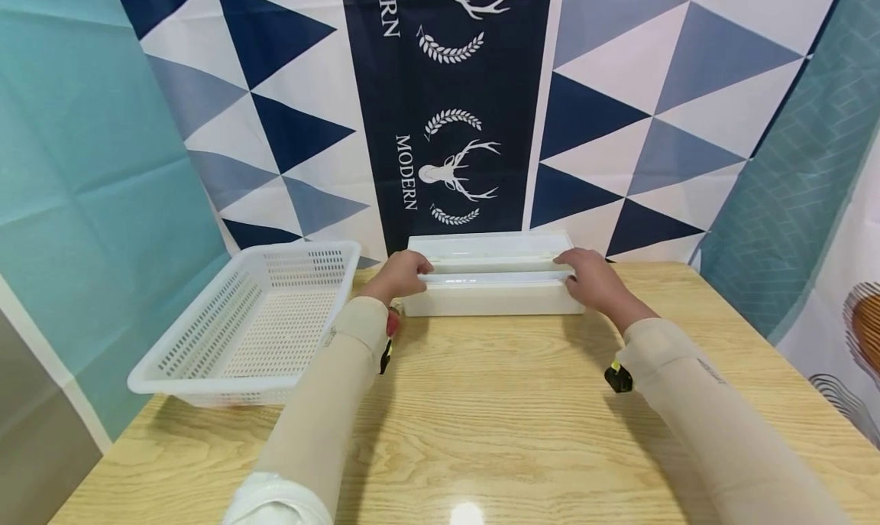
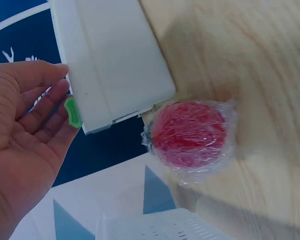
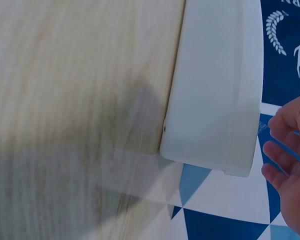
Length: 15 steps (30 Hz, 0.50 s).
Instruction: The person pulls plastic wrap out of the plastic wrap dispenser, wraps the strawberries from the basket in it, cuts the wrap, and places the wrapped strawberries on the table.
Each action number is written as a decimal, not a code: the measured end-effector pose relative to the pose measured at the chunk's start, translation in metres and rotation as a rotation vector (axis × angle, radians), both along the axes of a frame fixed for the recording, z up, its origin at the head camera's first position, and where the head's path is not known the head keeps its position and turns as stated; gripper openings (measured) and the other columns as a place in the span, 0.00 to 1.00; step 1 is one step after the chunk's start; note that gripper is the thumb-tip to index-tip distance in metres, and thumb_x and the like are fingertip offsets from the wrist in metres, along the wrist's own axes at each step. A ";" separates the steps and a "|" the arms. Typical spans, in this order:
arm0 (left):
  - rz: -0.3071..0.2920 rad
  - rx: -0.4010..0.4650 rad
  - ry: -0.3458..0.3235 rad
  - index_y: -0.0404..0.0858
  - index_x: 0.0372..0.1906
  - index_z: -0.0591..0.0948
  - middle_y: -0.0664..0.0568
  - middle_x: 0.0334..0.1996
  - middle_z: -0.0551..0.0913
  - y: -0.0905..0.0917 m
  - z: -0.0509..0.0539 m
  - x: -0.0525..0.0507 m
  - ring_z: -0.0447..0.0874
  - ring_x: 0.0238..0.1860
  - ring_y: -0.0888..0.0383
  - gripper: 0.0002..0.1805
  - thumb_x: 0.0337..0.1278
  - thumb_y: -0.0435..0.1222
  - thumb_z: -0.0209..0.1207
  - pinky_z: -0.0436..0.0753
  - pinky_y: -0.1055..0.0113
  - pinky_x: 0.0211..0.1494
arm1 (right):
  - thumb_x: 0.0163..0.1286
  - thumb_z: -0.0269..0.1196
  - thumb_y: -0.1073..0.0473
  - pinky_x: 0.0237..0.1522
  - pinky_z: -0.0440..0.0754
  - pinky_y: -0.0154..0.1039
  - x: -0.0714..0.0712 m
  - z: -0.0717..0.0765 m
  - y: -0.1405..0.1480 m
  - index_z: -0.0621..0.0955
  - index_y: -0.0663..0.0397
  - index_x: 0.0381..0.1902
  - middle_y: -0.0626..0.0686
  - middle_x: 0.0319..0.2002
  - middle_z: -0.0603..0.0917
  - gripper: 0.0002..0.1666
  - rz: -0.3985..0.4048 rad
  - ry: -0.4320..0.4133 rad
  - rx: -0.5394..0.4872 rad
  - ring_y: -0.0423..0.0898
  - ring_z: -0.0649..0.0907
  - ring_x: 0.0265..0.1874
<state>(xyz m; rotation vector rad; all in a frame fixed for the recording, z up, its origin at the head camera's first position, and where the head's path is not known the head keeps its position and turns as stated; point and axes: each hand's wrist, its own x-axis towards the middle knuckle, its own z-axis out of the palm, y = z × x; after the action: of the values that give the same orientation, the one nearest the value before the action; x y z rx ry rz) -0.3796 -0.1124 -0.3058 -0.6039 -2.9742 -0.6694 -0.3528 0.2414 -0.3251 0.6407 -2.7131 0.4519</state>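
Observation:
A long white plastic box [image 1: 495, 302] stands at the back of the table, its lid [image 1: 488, 244] raised along the far side. My left hand [image 1: 401, 275] is at its left end; in the left wrist view thumb and fingers pinch the box edge, beside a small green tab [image 2: 72, 112]. At the right end is my right hand [image 1: 596, 280], its fingers [image 3: 280, 160] loosely bent, with a small gap to the box in the right wrist view. Below the left hand lies a round red thing [image 2: 190, 132] wrapped in clear film, mostly hidden by the arm in the head view.
To the left sits a white perforated plastic basket [image 1: 206, 387]. The wooden table [image 1: 495, 418] spreads in front of the box. Behind hangs a patterned blue and white cloth [image 1: 454, 112], close to the box's back.

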 end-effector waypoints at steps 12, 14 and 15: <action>0.042 0.045 -0.063 0.35 0.47 0.86 0.47 0.45 0.86 -0.003 0.007 -0.013 0.80 0.47 0.52 0.21 0.45 0.21 0.57 0.78 0.63 0.54 | 0.55 0.48 0.82 0.57 0.72 0.60 -0.014 -0.002 -0.002 0.84 0.67 0.46 0.66 0.48 0.83 0.26 -0.024 -0.064 -0.030 0.65 0.77 0.54; 0.036 0.035 -0.058 0.35 0.46 0.87 0.47 0.44 0.86 -0.002 0.007 -0.014 0.80 0.47 0.53 0.20 0.45 0.21 0.57 0.78 0.64 0.53 | 0.57 0.51 0.80 0.53 0.75 0.58 -0.014 -0.001 -0.002 0.85 0.66 0.43 0.64 0.44 0.85 0.22 -0.021 -0.053 -0.017 0.63 0.80 0.49; 0.034 0.030 -0.053 0.35 0.46 0.87 0.47 0.43 0.86 -0.002 0.007 -0.013 0.80 0.47 0.53 0.20 0.45 0.21 0.56 0.78 0.64 0.53 | 0.58 0.53 0.79 0.51 0.77 0.57 -0.015 -0.001 -0.001 0.86 0.66 0.42 0.63 0.42 0.85 0.19 -0.018 -0.047 -0.011 0.62 0.81 0.46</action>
<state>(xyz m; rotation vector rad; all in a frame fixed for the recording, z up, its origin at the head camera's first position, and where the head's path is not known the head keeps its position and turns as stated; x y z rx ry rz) -0.3930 -0.1143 -0.2992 -0.5402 -3.0100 -0.7374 -0.3676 0.2401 -0.3265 0.6104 -2.7563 0.4824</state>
